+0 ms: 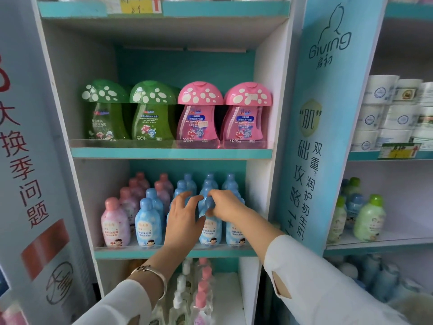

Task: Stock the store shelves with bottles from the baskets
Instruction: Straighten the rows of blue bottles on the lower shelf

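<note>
Blue bottle (211,231) standing in the front row of the shelf (140,254), centre of the frame.
Right of a pink bottle (114,225), the left hand (181,219) is spread, thumb against the blue bottle's side; the right hand (225,205) curls its fingers over its cap.

A white shelving unit (264,66) with teal front edges and a teal back panel (187,66) is flanked by two pale blue printed pillars. The left pillar (23,90) is lettered in red, and the right pillar (328,113) is marked "Giving". A yellow price label (138,5) is fixed to the top shelf's edge. A second shelving unit (386,241) is seen at the right.
</note>
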